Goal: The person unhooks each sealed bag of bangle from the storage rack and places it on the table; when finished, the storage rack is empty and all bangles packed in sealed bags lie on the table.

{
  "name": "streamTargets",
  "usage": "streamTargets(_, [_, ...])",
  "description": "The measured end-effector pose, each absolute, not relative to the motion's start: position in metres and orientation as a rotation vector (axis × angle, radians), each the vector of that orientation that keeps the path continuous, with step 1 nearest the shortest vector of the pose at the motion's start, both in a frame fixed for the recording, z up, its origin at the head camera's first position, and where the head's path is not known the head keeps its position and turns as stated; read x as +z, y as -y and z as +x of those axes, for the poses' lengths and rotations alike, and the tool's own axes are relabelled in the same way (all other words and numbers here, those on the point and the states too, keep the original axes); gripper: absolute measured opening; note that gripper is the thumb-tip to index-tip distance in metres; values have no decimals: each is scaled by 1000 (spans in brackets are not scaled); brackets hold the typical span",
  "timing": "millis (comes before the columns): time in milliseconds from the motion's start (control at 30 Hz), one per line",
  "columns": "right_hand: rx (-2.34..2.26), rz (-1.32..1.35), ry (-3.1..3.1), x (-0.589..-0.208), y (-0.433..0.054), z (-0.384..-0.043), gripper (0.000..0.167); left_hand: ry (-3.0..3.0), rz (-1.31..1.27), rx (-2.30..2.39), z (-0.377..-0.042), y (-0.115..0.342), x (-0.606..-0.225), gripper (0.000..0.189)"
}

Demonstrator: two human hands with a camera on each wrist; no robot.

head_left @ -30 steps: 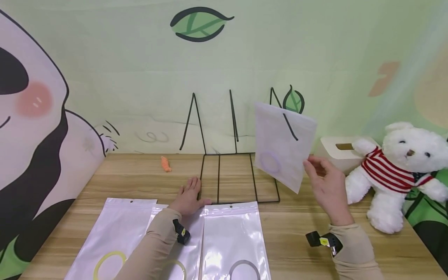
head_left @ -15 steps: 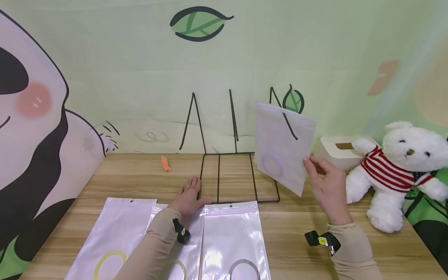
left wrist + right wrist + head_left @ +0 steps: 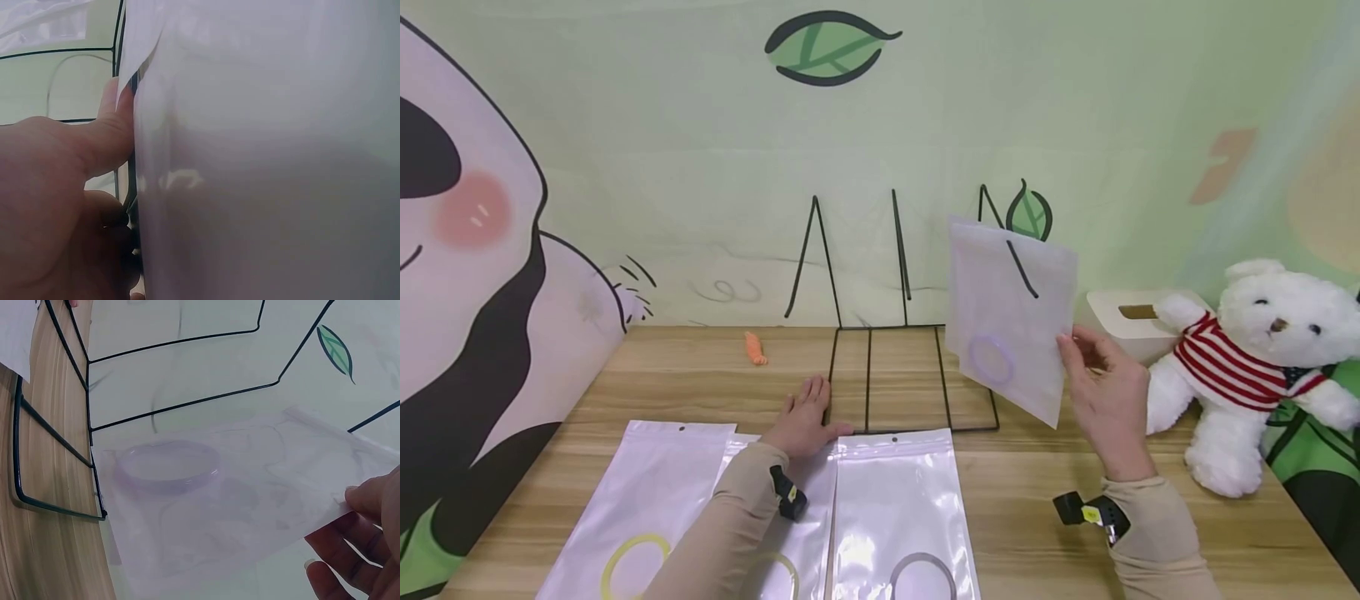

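We rest an uncurled left hand (image 3: 803, 422) against the wire rack (image 3: 868, 379), likely steadying it; right hand (image 3: 1108, 402) pinches the prong-hung pouch (image 3: 1015, 312).

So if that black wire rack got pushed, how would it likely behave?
The black wire rack is probably light for its size, being thin wire around open gaps. It looks fairly stiff, judging by its straight bars and sharp bends. A push might slide it, since its base lies on the table with no fastening visible.

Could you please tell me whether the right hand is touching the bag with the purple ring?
Touching; in the right wrist view, the right hand pinches the bag at its edge.
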State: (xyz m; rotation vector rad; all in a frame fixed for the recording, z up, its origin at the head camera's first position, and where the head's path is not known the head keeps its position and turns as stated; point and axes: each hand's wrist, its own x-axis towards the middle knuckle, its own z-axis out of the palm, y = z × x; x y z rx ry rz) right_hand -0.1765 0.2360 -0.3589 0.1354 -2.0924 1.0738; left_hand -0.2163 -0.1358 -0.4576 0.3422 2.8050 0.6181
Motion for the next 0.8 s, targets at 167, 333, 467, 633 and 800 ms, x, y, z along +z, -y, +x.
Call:
streamTargets(167, [1046, 168, 2077, -358, -236, -176, 23, -2801, 351, 617, -216, 136, -457, 89])
streamTargets(333, [998, 208, 2035, -353, -234, -174, 20, -2803, 356, 613, -217, 137, -458, 89])
streamTargets(467, [968, 219, 2005, -349, -233, -171, 18, -2801, 357, 616, -217, 136, -458, 89])
streamTargets(633, [950, 212, 2020, -345, -233, -167, 19, -2798, 352, 620, -217, 136, -458, 89])
streamTargets(800, [956, 206, 2057, -341, -232, -163, 19, -2798, 348, 617, -216, 136, -458, 89])
